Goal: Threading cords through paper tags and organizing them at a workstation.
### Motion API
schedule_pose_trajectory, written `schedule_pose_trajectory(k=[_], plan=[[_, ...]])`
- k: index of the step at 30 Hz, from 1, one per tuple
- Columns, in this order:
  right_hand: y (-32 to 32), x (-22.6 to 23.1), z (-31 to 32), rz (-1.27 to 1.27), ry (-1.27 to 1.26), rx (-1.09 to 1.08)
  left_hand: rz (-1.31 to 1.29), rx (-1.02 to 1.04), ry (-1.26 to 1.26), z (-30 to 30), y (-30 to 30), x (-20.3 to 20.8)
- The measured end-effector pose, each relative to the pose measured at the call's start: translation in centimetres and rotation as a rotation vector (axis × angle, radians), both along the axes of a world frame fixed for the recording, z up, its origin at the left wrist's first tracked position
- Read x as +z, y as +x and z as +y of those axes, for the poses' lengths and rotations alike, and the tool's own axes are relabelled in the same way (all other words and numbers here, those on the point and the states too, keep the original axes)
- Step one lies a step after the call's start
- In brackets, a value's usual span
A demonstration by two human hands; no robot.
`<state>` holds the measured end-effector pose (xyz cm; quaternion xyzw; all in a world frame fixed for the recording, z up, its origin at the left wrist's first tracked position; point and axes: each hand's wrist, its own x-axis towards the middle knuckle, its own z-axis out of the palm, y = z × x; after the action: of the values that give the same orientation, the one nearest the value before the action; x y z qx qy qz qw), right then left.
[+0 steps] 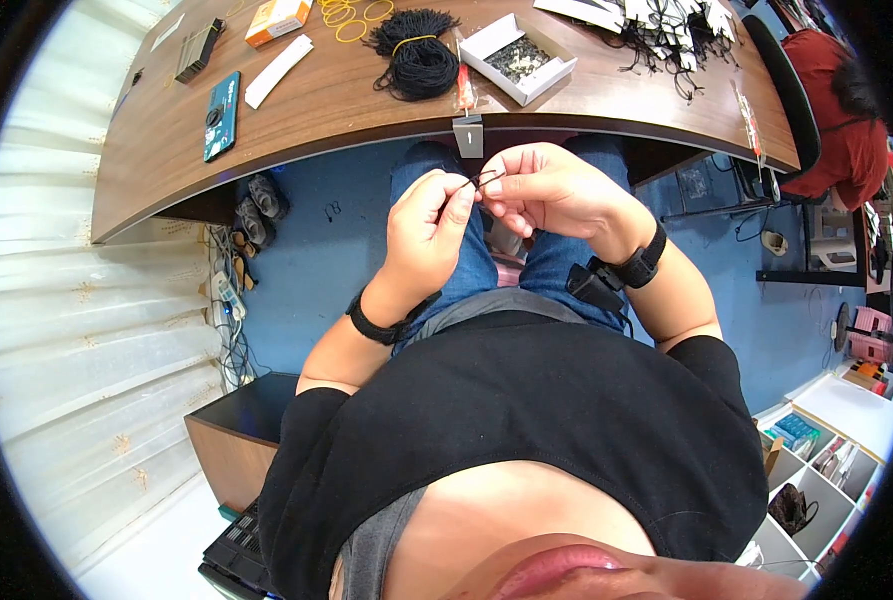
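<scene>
Above my lap, just in front of the table's edge, my left hand (428, 222) and my right hand (551, 190) meet. Both pinch a short, thin black cord (481, 183) between thumb and fingers. A small loop or crossing seems to show in it, too fine to make out. Beyond my hands, on the brown table (316, 125), lies a bundle of black cords (413, 70) tied with a yellow band. Beside it stands a white open box (553, 76) with small dark and pale bits inside. Black cords with white tags (678, 35) are heaped farther right.
A small grey block (469, 137) sits at the table's front edge. Farther left lie a blue flat case (222, 115), a white strip (279, 72), an orange-and-white box (277, 20) and yellow rubber bands (346, 15). A person in red (834, 110) sits at the right.
</scene>
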<state>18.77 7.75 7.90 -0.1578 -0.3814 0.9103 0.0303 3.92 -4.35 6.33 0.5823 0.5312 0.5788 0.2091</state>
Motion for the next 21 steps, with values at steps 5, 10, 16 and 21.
schedule_pose_trajectory(k=[5, 10, 16, 21], plan=[[0.1, 0.7, -0.7, -0.137, 0.349, -0.052, 0.222, 0.025, 0.007, 0.0, 0.0, 0.5], [0.0, 0.6, -1.4, -0.113, 0.633, -0.116, 0.160, 0.000, -0.050, -0.1, -0.3, 0.2], [0.0, 1.0, -2.0, 0.042, 0.628, -0.329, 0.031, -0.025, -0.086, 0.0, -0.2, -0.1], [-0.2, 1.2, -1.9, -0.006, 0.698, -0.325, 0.096, -0.036, -0.130, 0.0, -0.2, 0.2]])
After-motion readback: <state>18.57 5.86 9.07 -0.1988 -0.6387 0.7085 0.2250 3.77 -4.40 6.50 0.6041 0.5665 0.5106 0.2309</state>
